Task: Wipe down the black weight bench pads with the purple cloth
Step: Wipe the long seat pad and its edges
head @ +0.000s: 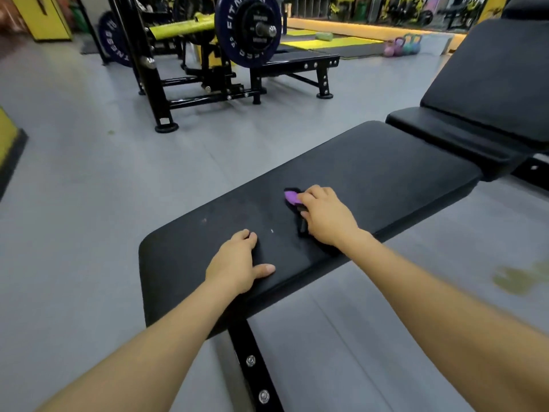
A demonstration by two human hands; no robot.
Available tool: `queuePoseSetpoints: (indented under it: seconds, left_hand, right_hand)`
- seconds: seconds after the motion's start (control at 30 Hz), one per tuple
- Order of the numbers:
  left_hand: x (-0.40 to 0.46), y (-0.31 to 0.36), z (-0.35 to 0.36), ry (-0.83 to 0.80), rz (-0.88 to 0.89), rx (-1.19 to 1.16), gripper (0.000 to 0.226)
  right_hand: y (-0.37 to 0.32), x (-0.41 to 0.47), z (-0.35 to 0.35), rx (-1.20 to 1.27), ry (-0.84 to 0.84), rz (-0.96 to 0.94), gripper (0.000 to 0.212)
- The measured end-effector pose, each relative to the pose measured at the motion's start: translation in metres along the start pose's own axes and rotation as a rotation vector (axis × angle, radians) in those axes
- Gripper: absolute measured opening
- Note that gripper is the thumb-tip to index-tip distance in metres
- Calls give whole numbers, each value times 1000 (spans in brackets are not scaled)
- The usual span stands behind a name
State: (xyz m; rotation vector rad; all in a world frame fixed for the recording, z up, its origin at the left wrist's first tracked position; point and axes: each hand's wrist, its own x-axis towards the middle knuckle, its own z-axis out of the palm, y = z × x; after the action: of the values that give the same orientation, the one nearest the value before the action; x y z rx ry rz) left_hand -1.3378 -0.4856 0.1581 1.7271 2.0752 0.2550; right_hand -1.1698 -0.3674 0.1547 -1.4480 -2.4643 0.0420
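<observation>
Left hand flat on the near end of the long black padded vinyl bench pad, fingers straight and relaxed, thumb spread toward the near edge, gripping nothing; bracing, by the look of it. Further right, right hand on the middle of the same pad, knuckles up, fingers curled over a small bunched purple cloth, only a tongue of which shows past the fingertips. A dark object under the palm, possibly a strap or a fold; cannot tell which.

Step in hand, judged from this: wiping the flat pad, about midway along its length, with pale specks and a dusty smear visible between the 2 hands. Next move likely calls for steady downward pressure on the cloth and long strokes along the pad, covering the speckled near end as well as the far end, with the left hand lifted clear as the cloth arrives.

Long axis of the flat pad running from lower left, near the viewer, to upper right. At the far right, 2 more black pads, a short black seat pad and an inclined black backrest pad rising up and to the right; probably not yet wiped.
</observation>
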Motion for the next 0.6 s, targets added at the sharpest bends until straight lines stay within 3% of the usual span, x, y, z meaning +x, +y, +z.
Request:
queuePoseSetpoints:
  seconds: [0.13, 0.27, 0.37, 0.53, 0.6]
  left_hand:
    - [5, 5, -2, -25, -66, -37, 82]
    - [7, 5, -1, -23, -89, -34, 81]
    - [9, 4, 1, -27, -96, -6, 81]
    - [9, 4, 1, -29, -105, 8, 81]
    - [7, 6, 0, -30, -108, 12, 81]
  right_hand:
    - [14, -33, -16, 45, -105, -181, 42]
    - [83, -13, -40, -9, -5, 131, 38]
    - [77, -21, -35, -12, 95, 254, 36]
    - [-16, -55, -4, 139, 18, -91, 44]
    - [-13, -58, -7, 175, -35, -185, 39]
